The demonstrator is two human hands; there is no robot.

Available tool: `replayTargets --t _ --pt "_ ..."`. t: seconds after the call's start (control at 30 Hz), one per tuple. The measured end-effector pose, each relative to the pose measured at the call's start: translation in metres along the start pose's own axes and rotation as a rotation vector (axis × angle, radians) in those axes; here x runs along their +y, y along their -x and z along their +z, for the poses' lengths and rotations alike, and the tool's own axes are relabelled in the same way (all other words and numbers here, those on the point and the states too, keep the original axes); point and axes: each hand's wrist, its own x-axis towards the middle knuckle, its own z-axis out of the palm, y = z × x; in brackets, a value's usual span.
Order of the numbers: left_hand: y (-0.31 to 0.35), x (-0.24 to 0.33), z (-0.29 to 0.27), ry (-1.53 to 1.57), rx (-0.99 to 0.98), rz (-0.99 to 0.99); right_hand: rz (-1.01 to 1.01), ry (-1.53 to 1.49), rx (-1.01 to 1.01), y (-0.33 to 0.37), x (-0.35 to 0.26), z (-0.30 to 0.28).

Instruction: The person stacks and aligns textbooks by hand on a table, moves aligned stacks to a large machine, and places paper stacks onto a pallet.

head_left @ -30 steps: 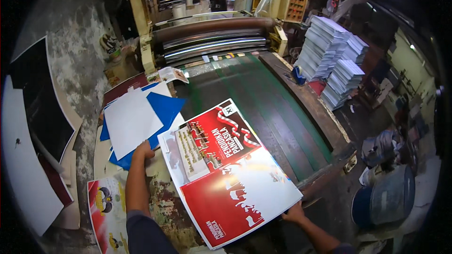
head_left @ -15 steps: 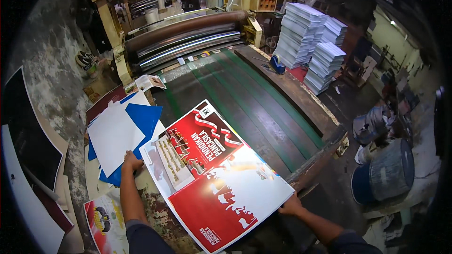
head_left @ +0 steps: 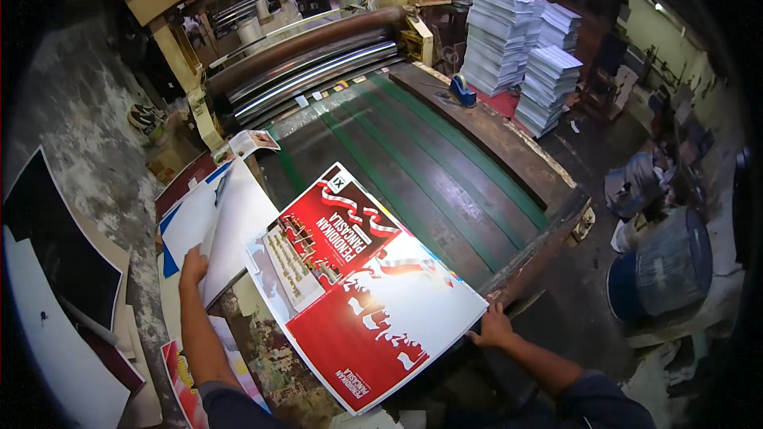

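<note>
My right hand [head_left: 494, 326] pinches the red-and-white poster [head_left: 362, 286] at its near corner; beside the poster, my left hand [head_left: 192, 264] fingers grasp white sheets [head_left: 226, 222] (edge lifted).

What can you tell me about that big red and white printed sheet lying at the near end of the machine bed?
The printed sheet is large, thin and rectangular, glossy like coated paper or card. Bold red areas meet a white field with a torn-looking red pattern, and a paler panel of small pictures fills one part. It lies flat but skewed, one corner toward the rollers, on the near end of the green-striped feed bed. The right hand touches its near right edge; the left hand rests on separate white sheets beside it.
</note>
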Motion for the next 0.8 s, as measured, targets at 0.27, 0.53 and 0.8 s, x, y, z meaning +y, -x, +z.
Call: replayTargets --t 0.27,0.53,0.8 --pt "0.137 0.171 -0.092 0.133 -0.192 0.250 0.058 -0.001 -0.027 0.013 0.017 -0.008" --pt "0.329 0.357 -0.005 -0.153 -0.439 0.469 -0.010 -0.048 -0.034 0.014 0.018 -0.010" --pt "0.277 0.289 -0.005 -0.213 0.276 -0.020 -0.101 -0.149 -0.207 0.022 0.036 -0.026"
